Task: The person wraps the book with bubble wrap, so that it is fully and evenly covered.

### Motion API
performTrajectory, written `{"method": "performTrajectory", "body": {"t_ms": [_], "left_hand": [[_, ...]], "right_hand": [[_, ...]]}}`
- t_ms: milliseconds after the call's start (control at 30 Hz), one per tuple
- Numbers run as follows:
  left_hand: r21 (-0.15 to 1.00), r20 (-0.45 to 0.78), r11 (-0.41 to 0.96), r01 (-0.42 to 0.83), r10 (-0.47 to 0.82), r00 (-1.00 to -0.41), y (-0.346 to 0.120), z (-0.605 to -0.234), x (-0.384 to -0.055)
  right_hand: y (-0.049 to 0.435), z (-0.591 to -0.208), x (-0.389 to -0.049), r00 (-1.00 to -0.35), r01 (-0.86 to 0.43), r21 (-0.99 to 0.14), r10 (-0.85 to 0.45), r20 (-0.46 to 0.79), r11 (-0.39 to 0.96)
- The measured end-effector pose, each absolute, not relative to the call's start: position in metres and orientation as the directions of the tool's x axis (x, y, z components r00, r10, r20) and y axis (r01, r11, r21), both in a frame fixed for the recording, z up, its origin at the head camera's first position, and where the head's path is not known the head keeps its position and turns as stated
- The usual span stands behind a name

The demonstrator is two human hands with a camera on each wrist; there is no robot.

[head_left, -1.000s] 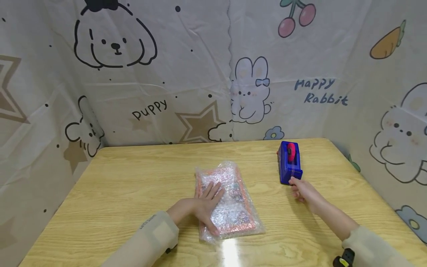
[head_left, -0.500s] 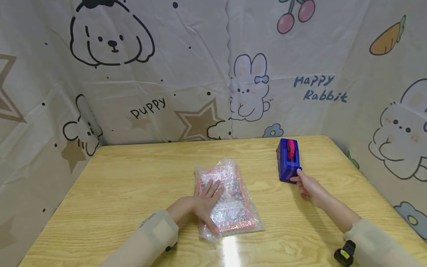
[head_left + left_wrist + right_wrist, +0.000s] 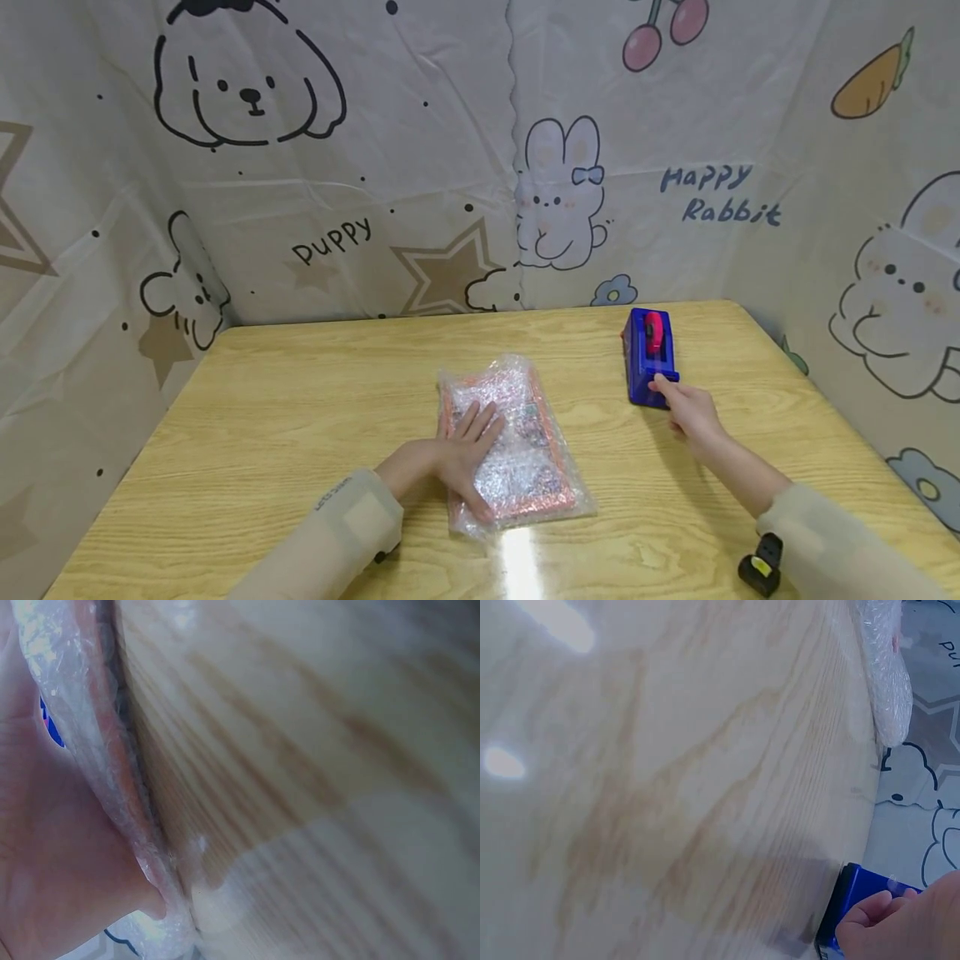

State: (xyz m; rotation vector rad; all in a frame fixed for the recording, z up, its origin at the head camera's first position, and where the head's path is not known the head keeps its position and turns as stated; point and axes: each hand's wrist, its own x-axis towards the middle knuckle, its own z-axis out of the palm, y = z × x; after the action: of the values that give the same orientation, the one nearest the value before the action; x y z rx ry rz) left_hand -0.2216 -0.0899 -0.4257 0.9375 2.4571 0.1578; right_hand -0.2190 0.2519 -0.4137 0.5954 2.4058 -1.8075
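My left hand [image 3: 461,467] rests with spread fingers on a flat, orange-edged item in bubble wrap [image 3: 525,492], lying on the table. In the left wrist view the palm [image 3: 60,840] lies along the wrapped edge [image 3: 120,750]. Near the far right stands a blue tape dispenser [image 3: 643,354] with a pink-cored roll of tape [image 3: 655,332]. My right hand [image 3: 693,412] is at its front end, thumb and curled fingers pinching at the tape's end by the cutter edge. The tape is clear and hardly shows. In the right wrist view the fingers [image 3: 874,911] touch the blue dispenser [image 3: 862,881].
The wood-grain table [image 3: 315,375] carries both things, with bare surface between the wrapped item and the dispenser. Printed cloth [image 3: 420,167] hangs behind the table and at both sides. A black device [image 3: 761,567] sits at the right sleeve's cuff.
My right hand has shifted a little on the dispenser's front end, first to the right, then back to the left and slightly farther up toward the cutter. The left hand stays put.
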Motion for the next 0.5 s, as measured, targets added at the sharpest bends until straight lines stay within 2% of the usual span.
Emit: {"method": "performTrajectory", "body": {"t_ms": [200, 500], "left_hand": [[0.267, -0.408, 0.750, 0.606, 0.657, -0.634, -0.0878, -0.4256, -0.2215], [0.290, -0.412, 0.756, 0.586, 0.652, -0.637, -0.0894, -0.4218, -0.2197]], "right_hand": [[0.2523, -0.4200, -0.2231, -0.901, 0.342, -0.934, 0.317, -0.295, 0.106], [0.2498, -0.4215, -0.2273, -0.898, 0.348, -0.907, 0.361, -0.251, 0.236]]}}
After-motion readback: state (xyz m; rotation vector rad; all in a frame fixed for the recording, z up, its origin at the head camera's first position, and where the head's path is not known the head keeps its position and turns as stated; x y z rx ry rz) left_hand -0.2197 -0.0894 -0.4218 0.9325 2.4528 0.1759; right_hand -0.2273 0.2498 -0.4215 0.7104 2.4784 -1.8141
